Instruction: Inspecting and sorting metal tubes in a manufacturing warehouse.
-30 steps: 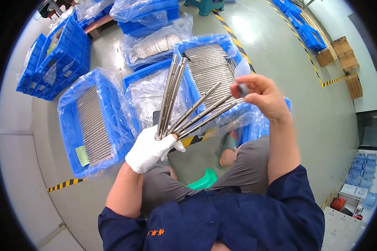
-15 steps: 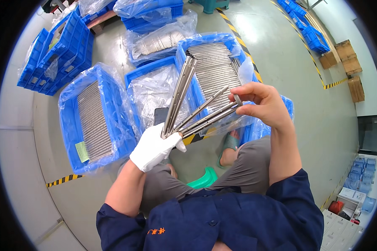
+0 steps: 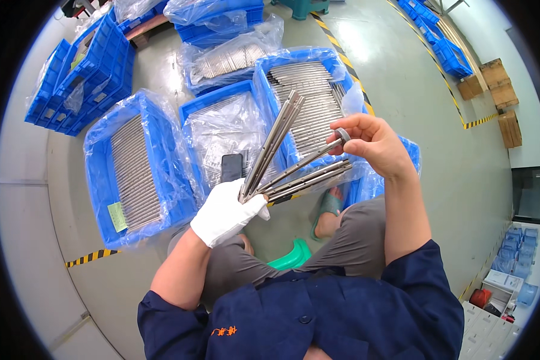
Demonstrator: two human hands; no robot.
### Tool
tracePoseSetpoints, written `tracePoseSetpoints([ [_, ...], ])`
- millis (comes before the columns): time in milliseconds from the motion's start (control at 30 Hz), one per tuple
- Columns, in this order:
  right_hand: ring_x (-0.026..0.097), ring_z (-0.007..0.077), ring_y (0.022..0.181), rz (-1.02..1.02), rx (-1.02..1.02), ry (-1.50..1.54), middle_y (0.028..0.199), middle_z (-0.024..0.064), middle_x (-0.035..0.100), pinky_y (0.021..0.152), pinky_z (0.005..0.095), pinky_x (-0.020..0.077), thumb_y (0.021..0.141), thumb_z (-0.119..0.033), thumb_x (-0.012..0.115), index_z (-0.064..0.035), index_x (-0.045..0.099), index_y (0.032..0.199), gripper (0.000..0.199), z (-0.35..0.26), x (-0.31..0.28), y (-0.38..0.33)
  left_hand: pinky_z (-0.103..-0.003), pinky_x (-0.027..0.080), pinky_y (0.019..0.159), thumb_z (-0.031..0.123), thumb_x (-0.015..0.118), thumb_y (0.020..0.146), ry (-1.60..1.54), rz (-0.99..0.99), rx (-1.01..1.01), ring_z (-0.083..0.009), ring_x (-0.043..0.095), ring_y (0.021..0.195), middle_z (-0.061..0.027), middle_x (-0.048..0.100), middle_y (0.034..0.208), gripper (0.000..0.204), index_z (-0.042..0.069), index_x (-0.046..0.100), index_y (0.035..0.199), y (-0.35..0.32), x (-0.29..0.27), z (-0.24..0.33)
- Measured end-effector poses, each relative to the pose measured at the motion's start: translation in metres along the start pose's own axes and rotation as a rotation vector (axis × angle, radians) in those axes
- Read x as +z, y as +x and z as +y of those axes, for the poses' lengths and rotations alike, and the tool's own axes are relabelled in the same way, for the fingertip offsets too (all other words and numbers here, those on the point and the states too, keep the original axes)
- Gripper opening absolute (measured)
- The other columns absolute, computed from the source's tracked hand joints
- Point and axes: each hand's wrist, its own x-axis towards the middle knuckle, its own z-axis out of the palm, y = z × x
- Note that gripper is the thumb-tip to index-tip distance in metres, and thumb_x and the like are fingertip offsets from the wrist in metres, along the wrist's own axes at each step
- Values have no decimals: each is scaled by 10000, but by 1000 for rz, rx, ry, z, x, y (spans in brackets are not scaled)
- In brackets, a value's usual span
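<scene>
Bundle of metal rods (image 3: 276, 157) fanned above the blue bins (image 3: 139, 174) — clamped at the base by the gloved left hand (image 3: 227, 211). One rod's tip is pinched by the bare right hand (image 3: 372, 144). Judged stiff, smooth, heavy — best gripped low.

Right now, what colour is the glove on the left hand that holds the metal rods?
White: the fabric glove shows best in the head view.

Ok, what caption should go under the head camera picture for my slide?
Gloved left hand fans out metal rods; bare right hand pinches one rod's end, above blue crates.
</scene>
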Motion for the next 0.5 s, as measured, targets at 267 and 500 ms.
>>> tracePoseSetpoints([
  [267, 601, 158, 820, 18, 75, -172, 913, 93, 600, 731, 265, 493, 689, 45, 629, -1, 546, 1020, 344, -4, 3, 2, -233, 438, 518, 163, 567, 784, 74, -13, -49, -92, 533, 543, -38, 586, 615, 153, 11, 553, 777, 0, 1, -4],
  [500, 596, 136, 774, 32, 109, -133, 866, 58, 589, 700, 237, 475, 723, -8, 629, -8, 534, 988, 282, 6, 10, 4, -242, 399, 483, 237, 518, 814, 61, -29, 96, -88, 490, 513, -25, 609, 666, 255, 44, 562, 975, 0, 5, -8],
])
